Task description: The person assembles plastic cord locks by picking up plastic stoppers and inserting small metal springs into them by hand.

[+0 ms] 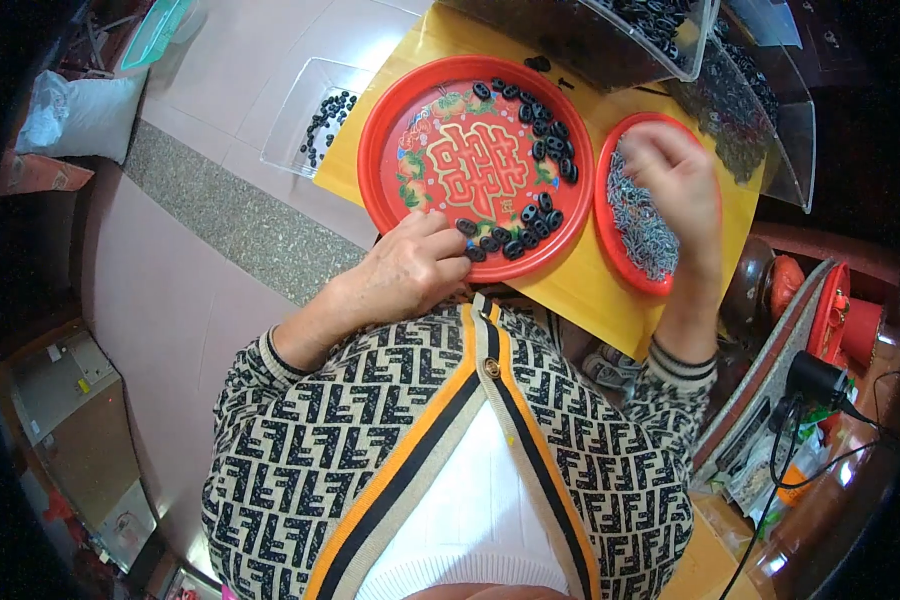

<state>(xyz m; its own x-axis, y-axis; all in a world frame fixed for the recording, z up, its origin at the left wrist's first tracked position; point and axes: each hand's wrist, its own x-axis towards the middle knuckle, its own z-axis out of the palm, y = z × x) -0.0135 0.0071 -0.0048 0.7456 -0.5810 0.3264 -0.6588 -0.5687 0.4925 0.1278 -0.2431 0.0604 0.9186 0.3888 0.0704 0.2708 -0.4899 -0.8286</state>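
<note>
My left hand [410, 262] rests at the near-left rim of a round red tray [372, 150], its fingers curled together beside the black oval pieces with holes [513, 249]. Whatever its fingertips grip, if anything, is hidden. More of these black pieces [554, 140] lie in a loose arc along the tray's right side, over a printed gold character and fruit pattern. Over a smaller oval red tray [604, 215] hovers my right hand [672, 175], bent and smeared by motion. Small silvery screws [642, 228] fill that tray; I cannot see whether the hand holds one.
Yellow sheeting [570, 300] lies beneath both trays. Clear bins of black parts [660, 30] stand at the far right. Left of the round tray is a shallow clear tray [282, 130] with small black pieces. A black adapter [818, 380] with cables sits at the right.
</note>
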